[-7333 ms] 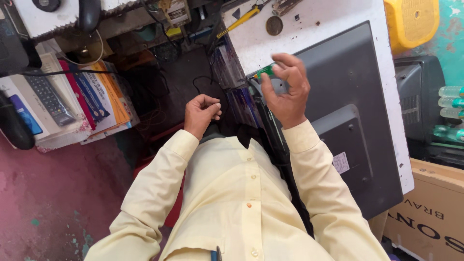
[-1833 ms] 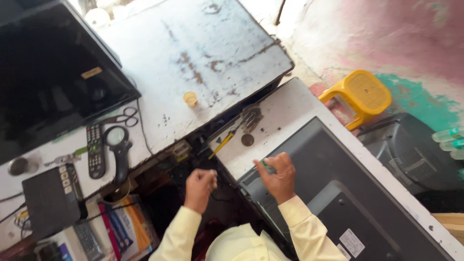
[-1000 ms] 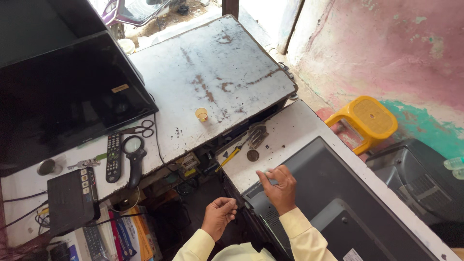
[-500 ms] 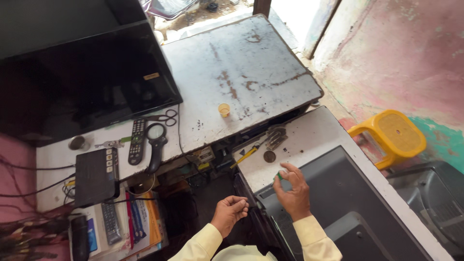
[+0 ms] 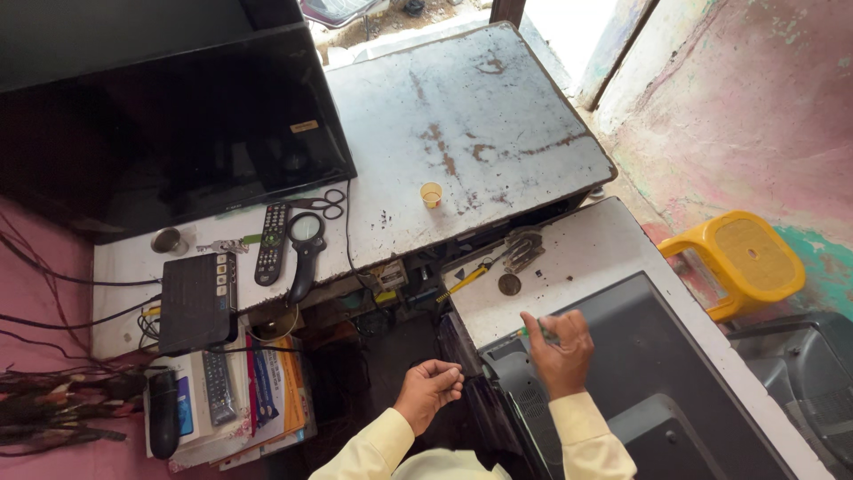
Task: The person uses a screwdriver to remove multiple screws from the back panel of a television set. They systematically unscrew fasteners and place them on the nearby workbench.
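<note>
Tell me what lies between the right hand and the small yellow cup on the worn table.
In the head view, between the right hand and the small yellow cup lie a round dark disc and a yellow-handled screwdriver, past the table's edge.

yellow stool [image 5: 742, 260], remote control [image 5: 271, 243], magnifying glass [image 5: 306, 242]

Single head-worn view, steeply downward from well above the worktop [image 5: 462, 116]; both hands low in frame.
</note>
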